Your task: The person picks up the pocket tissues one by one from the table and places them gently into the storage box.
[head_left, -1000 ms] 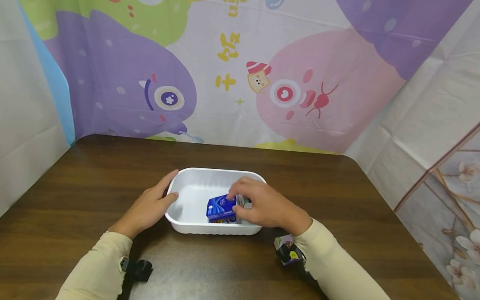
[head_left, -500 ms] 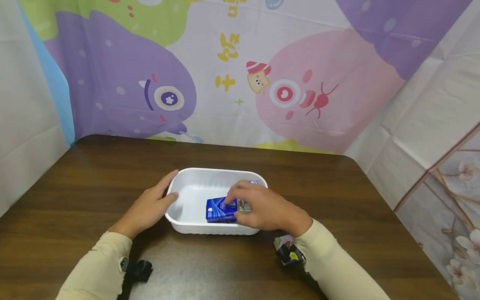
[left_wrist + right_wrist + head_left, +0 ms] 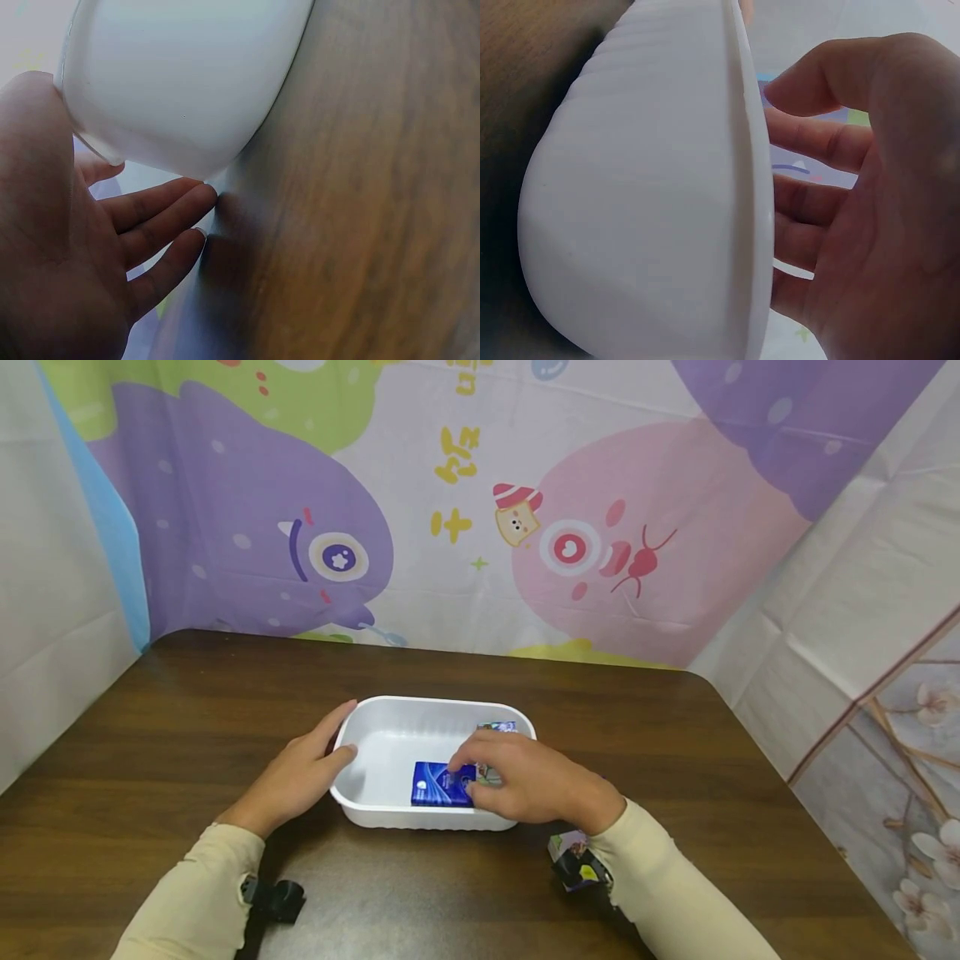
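Note:
In the head view, a white plastic basin [image 3: 390, 727] stands on the table. My left hand [image 3: 303, 770] grips its left rim, thumb over the edge and fingers along the outside. Inside the basin, near the front wall, a small blue box [image 3: 438, 785] with pale swirls lies flat. The bent thumb and index finger of my right hand [image 3: 525, 772] hold it at its right end. Part of a patterned small box [image 3: 498, 727] shows behind that hand. In the right wrist view the basin wall [image 3: 645, 180] hides the blue box and the fingertips.
Another small, colourful box [image 3: 567, 843] is on the brown table [image 3: 420, 893], partly covered by my right wrist and its black camera mount. A cartoon-printed cloth [image 3: 465, 593] hangs along the back edge, with pale sheets at both sides.
The blue box has gone from tilted to flat in the basin as my right hand shifted slightly. More of the patterned box now shows behind that hand. My left hand has stayed put.

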Motion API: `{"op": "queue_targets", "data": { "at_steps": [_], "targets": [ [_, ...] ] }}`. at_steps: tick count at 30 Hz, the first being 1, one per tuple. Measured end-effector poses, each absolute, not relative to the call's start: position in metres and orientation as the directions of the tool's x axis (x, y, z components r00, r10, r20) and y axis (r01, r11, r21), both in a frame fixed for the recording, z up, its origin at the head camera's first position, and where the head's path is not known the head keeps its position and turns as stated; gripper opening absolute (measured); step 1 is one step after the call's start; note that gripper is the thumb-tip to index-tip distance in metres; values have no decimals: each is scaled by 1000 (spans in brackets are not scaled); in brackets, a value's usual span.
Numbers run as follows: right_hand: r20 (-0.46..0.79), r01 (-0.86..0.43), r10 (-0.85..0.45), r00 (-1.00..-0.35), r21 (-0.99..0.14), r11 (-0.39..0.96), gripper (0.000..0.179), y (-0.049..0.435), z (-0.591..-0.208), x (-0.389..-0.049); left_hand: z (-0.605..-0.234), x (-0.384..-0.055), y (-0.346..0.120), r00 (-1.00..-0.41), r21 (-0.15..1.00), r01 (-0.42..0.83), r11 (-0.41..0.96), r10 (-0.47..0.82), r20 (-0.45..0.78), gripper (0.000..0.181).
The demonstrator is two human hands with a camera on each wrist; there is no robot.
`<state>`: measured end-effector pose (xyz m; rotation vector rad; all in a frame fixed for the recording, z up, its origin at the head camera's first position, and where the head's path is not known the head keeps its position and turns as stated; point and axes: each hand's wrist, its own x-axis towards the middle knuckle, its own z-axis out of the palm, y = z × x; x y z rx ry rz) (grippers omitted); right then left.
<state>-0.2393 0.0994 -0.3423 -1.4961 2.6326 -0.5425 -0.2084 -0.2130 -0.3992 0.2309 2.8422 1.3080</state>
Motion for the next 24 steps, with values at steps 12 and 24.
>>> {"op": "queue_targets", "data": {
  "at_steps": [12,24],
  "targets": [
    [219,-820,-813,-539,-356,448,23,104,-340,-244,-399,-209,-213,-990,754,124,646,134,49,65],
    [206,-761,-754,-623,-379,526,22,116,-330,-248,-401,-210,-213,-990,754,120,646,131,46,65]
  ]
}}
